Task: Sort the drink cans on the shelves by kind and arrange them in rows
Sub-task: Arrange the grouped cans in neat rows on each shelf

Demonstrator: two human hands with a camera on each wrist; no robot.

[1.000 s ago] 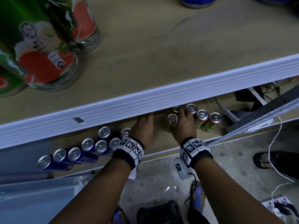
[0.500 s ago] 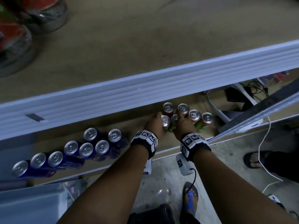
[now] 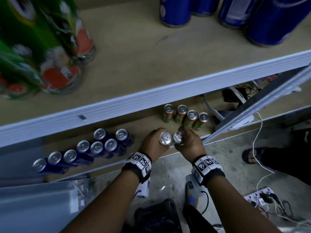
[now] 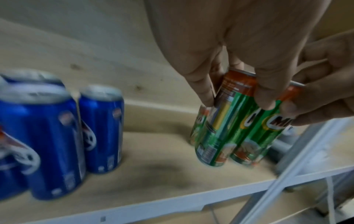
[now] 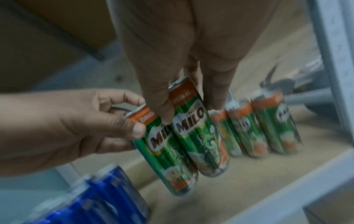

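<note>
My left hand [image 3: 155,142] grips a green Milo can [image 3: 165,138] from above, seen close up as the left can [image 4: 216,130]. My right hand [image 3: 189,140] grips a second Milo can [image 3: 178,137] the same way [image 5: 195,133]. Both cans touch side by side, tilted, just above the lower shelf [image 3: 144,121] near its front edge. Behind them stands a row of several Milo cans [image 3: 186,116]. Several blue cans [image 3: 97,147] stand in rows at the left of the same shelf.
The upper shelf [image 3: 134,64] carries green cans [image 3: 55,68] at the left and blue cans [image 3: 175,12] at the right. A slanted metal upright [image 3: 262,105] borders the lower shelf on the right. Cables, a power strip [image 3: 259,195] and a sandalled foot [image 3: 249,154] are on the floor.
Both hands have drawn back from the Milo row toward the shelf's front edge, each with one can. The head view has tilted up, showing more of the upper shelf.
</note>
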